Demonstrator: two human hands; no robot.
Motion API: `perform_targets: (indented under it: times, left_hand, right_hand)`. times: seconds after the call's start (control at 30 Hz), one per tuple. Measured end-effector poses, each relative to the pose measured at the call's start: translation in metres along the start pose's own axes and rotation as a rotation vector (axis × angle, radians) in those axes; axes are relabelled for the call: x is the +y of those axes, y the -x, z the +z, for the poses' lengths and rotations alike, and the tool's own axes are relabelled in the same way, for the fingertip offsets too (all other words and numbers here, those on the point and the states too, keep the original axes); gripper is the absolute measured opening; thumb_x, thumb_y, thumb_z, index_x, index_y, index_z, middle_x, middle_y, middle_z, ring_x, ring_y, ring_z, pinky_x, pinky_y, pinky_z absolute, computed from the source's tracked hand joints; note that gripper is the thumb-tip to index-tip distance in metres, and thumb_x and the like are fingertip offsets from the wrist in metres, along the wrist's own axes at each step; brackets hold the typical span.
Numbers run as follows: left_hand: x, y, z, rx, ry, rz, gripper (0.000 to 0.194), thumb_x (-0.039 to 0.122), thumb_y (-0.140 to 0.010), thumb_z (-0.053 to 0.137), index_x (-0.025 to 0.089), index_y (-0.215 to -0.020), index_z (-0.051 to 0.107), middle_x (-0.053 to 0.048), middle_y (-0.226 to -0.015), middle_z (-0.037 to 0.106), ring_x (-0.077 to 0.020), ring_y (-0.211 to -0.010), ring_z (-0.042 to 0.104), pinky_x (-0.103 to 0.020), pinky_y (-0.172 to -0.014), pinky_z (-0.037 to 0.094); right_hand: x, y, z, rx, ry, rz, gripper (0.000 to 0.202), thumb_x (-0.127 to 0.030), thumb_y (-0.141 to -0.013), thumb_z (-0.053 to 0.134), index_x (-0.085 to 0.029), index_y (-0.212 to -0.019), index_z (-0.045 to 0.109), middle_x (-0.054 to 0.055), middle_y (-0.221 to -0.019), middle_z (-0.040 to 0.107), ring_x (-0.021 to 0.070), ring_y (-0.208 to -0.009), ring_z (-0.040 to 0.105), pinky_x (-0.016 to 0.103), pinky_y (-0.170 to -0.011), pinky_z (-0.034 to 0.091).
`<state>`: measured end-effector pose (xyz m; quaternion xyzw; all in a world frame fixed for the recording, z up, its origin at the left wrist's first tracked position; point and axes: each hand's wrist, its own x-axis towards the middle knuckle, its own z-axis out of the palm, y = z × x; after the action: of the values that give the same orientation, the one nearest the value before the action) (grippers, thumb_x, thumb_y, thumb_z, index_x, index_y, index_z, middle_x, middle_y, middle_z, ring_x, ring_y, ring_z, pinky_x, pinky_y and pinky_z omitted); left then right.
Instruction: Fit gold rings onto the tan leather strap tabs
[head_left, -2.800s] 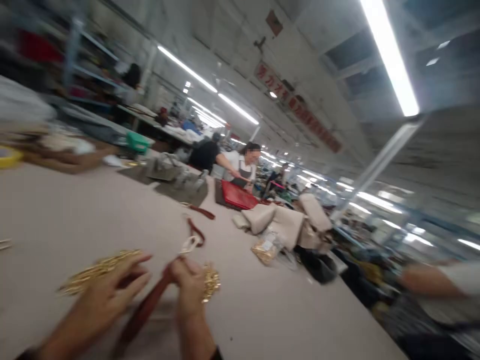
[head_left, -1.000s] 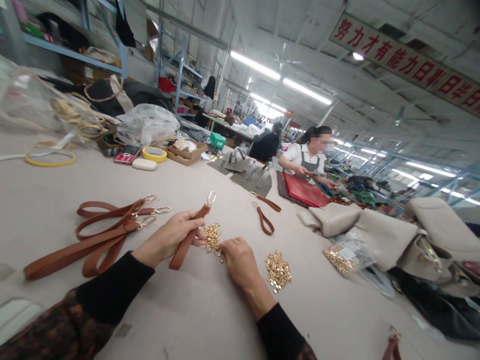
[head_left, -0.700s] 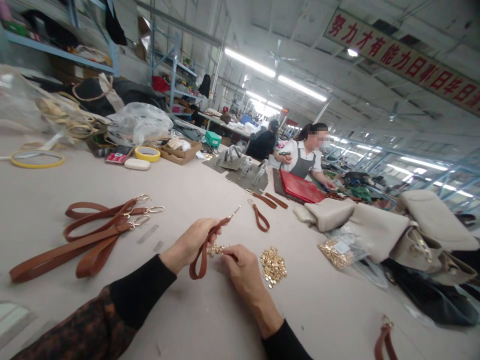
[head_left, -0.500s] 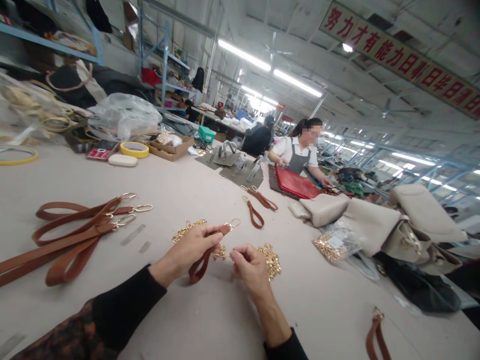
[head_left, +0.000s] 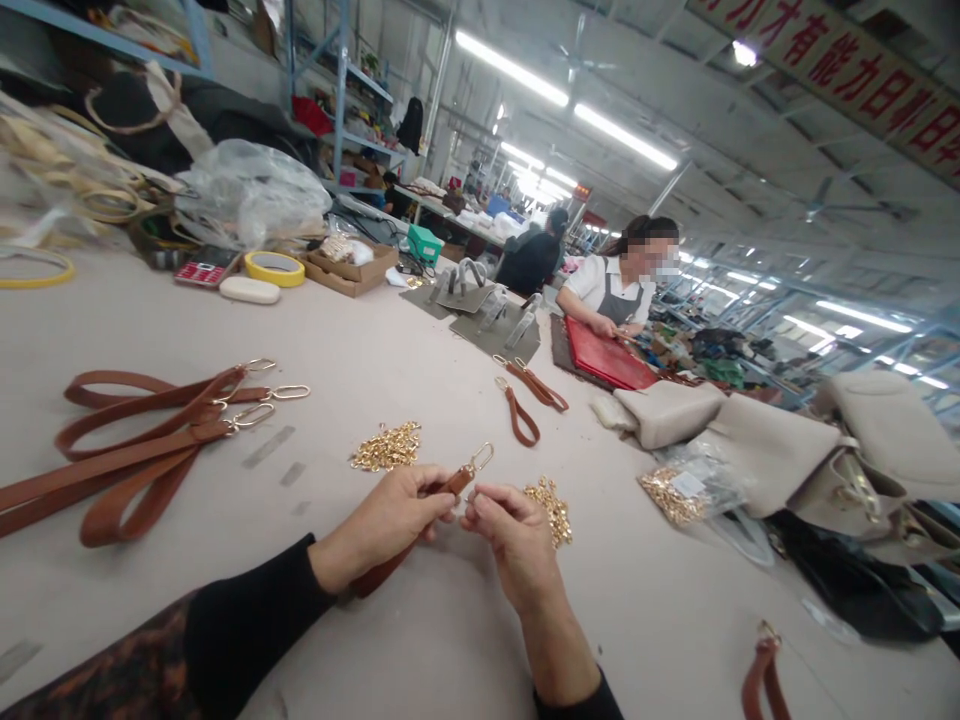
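Observation:
My left hand (head_left: 401, 515) grips a brown leather strap (head_left: 457, 482) near its end, where a gold oval clasp (head_left: 482, 457) points up and away. The strap's lower part hangs below the palm. Close beside the strap's end, my right hand (head_left: 517, 540) has thumb and index finger pinched together; what they hold, if anything, is too small to make out. Beyond my left hand lies one heap of small gold hardware pieces (head_left: 386, 446), and a second gold heap (head_left: 551, 508) lies just past my right hand.
Several brown straps with clasps (head_left: 157, 440) lie at left, smaller strap loops (head_left: 517, 412) ahead. Yellow tape (head_left: 274, 268) and a cardboard box (head_left: 351, 268) stand at the back. Beige bags (head_left: 780, 440) and a bag of gold pieces (head_left: 675, 490) are at right. A co-worker (head_left: 619, 280) handles a red panel (head_left: 607, 352).
My right hand has come closer to the strap's end. The strap has turned in my left hand, its loop now lower and further left. The view has shifted slightly.

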<state>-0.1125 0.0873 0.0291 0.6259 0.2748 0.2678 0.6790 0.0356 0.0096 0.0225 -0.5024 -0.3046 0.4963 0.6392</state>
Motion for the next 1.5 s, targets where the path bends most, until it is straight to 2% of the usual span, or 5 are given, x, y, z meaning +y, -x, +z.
perform_targets:
  times: [0.17, 0.47, 0.67, 1.0, 1.5]
  left_hand:
    - [0.001, 0.002, 0.004, -0.029, -0.027, 0.009, 0.025, 0.032, -0.073, 0.056, 0.014, -0.086, 0.067, 0.0, -0.069, 0.055, -0.0143, -0.058, 0.048, -0.021, -0.048, 0.039]
    - [0.0, 0.003, 0.002, -0.084, -0.054, 0.063, 0.019, 0.029, -0.077, 0.051, 0.014, -0.079, 0.063, 0.0, -0.07, 0.053, -0.0123, -0.055, 0.045, -0.02, -0.048, 0.039]
    - [0.006, 0.007, 0.001, -0.07, -0.12, 0.033, 0.017, 0.029, -0.077, 0.049, 0.015, -0.074, 0.06, 0.0, -0.065, 0.053, -0.013, -0.054, 0.046, -0.019, -0.046, 0.036]
    - [0.003, 0.003, 0.001, -0.147, 0.003, -0.025, 0.022, 0.032, -0.073, 0.055, 0.013, -0.079, 0.063, -0.001, -0.068, 0.055, -0.0147, -0.059, 0.053, -0.019, -0.045, 0.037]
    - [0.011, 0.012, 0.001, -0.088, -0.339, 0.176, 0.022, 0.023, -0.087, 0.046, 0.017, -0.083, 0.067, 0.0, -0.071, 0.062, -0.0167, -0.065, 0.06, -0.021, -0.055, 0.043]
  right_hand:
    - [0.001, 0.0, 0.003, 0.038, -0.027, -0.03, 0.027, -0.026, -0.058, 0.087, -0.016, -0.076, 0.072, 0.004, -0.074, 0.071, 0.0136, -0.066, 0.065, 0.025, -0.068, 0.052]
    - [0.006, -0.002, 0.002, -0.019, 0.036, -0.082, 0.017, -0.028, -0.067, 0.082, -0.018, -0.075, 0.071, 0.003, -0.075, 0.071, 0.0142, -0.068, 0.064, 0.028, -0.07, 0.052]
    - [0.004, 0.0, -0.001, -0.021, 0.246, -0.196, 0.01, -0.027, -0.073, 0.077, -0.019, -0.075, 0.072, 0.003, -0.08, 0.072, 0.0168, -0.076, 0.065, 0.03, -0.075, 0.052]
    - [0.004, 0.0, -0.005, -0.084, 0.354, -0.36, 0.006, -0.021, -0.078, 0.071, -0.021, -0.072, 0.071, 0.002, -0.082, 0.072, 0.0166, -0.08, 0.066, 0.029, -0.077, 0.053]
    - [0.002, 0.004, 0.005, -0.021, 0.284, -0.27, 0.016, -0.02, -0.073, 0.072, -0.017, -0.08, 0.058, -0.002, -0.073, 0.062, 0.0116, -0.067, 0.06, 0.023, -0.065, 0.048]
